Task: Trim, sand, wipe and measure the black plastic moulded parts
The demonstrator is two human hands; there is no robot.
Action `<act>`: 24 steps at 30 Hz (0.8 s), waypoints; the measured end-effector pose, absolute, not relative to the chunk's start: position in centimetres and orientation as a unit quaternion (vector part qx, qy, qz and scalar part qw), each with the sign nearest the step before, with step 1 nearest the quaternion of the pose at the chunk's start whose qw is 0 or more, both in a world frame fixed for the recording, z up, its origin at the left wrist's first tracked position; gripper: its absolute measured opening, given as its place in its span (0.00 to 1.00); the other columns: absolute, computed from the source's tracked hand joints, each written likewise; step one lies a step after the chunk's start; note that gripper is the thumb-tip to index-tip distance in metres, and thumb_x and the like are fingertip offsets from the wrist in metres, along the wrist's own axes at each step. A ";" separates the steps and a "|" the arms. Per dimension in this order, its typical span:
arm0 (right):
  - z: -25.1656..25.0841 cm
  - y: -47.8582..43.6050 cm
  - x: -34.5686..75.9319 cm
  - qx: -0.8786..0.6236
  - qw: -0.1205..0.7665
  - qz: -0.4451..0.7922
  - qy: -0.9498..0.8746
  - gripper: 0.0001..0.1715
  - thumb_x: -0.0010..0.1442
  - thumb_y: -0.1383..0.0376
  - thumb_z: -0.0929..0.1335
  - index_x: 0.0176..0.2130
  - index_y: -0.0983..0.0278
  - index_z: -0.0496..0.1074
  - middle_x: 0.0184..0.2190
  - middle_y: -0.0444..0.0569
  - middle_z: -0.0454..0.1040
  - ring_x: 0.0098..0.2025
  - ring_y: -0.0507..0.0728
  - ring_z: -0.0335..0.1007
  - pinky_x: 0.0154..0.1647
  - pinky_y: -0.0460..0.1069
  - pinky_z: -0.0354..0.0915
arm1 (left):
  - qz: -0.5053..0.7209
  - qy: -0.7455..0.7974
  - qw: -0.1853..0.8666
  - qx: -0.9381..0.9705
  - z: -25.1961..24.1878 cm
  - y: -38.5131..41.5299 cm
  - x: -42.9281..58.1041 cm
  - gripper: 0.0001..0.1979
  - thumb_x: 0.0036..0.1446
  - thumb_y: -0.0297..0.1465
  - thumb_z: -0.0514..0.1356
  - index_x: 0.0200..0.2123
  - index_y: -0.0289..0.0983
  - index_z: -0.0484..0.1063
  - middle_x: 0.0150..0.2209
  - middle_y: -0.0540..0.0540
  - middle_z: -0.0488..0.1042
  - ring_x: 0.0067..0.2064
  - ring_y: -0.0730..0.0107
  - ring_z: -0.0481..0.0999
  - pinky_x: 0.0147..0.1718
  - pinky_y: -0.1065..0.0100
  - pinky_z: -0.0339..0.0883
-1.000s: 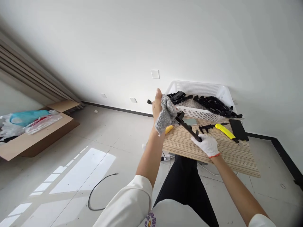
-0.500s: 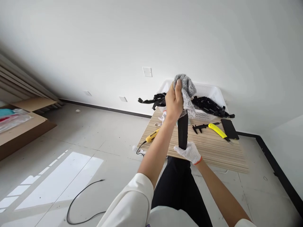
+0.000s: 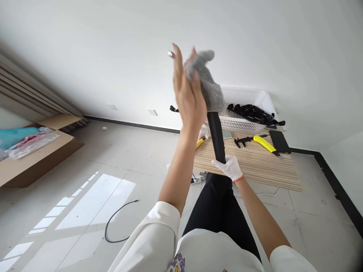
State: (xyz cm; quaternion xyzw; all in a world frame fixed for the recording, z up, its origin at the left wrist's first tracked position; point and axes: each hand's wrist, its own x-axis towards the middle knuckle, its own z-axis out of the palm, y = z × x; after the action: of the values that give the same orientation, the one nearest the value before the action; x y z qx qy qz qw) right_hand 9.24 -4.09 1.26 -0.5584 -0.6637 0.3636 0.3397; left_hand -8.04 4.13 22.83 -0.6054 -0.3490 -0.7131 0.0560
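Observation:
My left hand [image 3: 188, 98], bare, holds a grey cloth [image 3: 211, 92] around the upper part of a long black strip-like piece [image 3: 216, 138]. Some of its fingers stretch upward and are slightly blurred, while the thumb presses on the cloth. A white knitted glove with an orange cuff covers my right hand [image 3: 231, 168], which grips the lower end of the black piece over the table's near edge. The cloth hides the top of the piece. What exactly the piece is, I cannot tell.
On the wood-grain table [image 3: 255, 166] lie a black caliper [image 3: 243, 141], a yellow utility knife [image 3: 264, 143], a black flat slab [image 3: 279, 142] and a partly hidden yellow tool [image 3: 200, 142]. Behind stands a white basket [image 3: 244, 126] of black parts [image 3: 252, 114]. A cable [image 3: 107, 226] curls on the floor.
My left hand has moved up and left with the cloth, its fingers now more stretched out. The black piece leans further left at its top. The camera view has shifted.

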 end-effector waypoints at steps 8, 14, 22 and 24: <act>0.7 -3.5 9.2 -0.549 0.405 0.461 -0.567 0.23 0.52 0.48 0.73 0.21 0.63 0.72 0.17 0.48 0.74 0.23 0.56 0.73 0.24 0.47 0.66 | -0.580 -0.406 0.089 -0.701 18.3 1.7 -5.1 0.26 0.72 0.39 0.38 0.70 0.48 0.52 0.72 0.55 0.52 0.74 0.63 0.41 0.72 0.52 0.42; -1.2 -1.3 9.5 -0.546 0.351 0.215 -0.730 0.18 0.60 0.60 0.67 0.41 0.72 0.79 0.43 0.63 0.80 0.47 0.61 0.78 0.50 0.51 0.70 | -0.275 -0.435 -0.031 -0.857 7.6 -0.3 -2.0 0.27 0.72 0.37 0.41 0.69 0.34 0.54 0.73 0.38 0.44 0.74 0.55 0.39 0.71 0.49 0.40; -2.8 -0.6 9.8 -0.527 0.211 0.090 -0.818 0.33 0.63 0.61 0.64 0.64 0.71 0.63 0.61 0.64 0.69 0.64 0.69 0.63 0.62 0.61 0.61 | -0.303 -0.444 -0.101 -0.837 2.6 -1.6 -2.6 0.30 0.71 0.36 0.43 0.71 0.33 0.45 0.74 0.33 0.33 0.74 0.51 0.26 0.70 0.43 0.37; -2.6 -0.6 9.8 -0.526 0.226 0.093 -0.815 0.34 0.64 0.61 0.62 0.66 0.68 0.61 0.61 0.62 0.69 0.64 0.67 0.64 0.61 0.61 0.62 | -0.330 -0.468 -0.135 -0.809 2.9 -1.6 -2.1 0.31 0.70 0.36 0.46 0.72 0.35 0.42 0.74 0.33 0.31 0.74 0.50 0.26 0.69 0.43 0.39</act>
State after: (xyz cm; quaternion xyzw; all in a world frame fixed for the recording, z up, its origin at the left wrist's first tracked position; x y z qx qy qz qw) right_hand 9.84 -0.58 -2.65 -0.5255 -0.8149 0.0932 0.2260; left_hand -2.09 -1.62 2.86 -0.8087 -0.4680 -0.3297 -0.1352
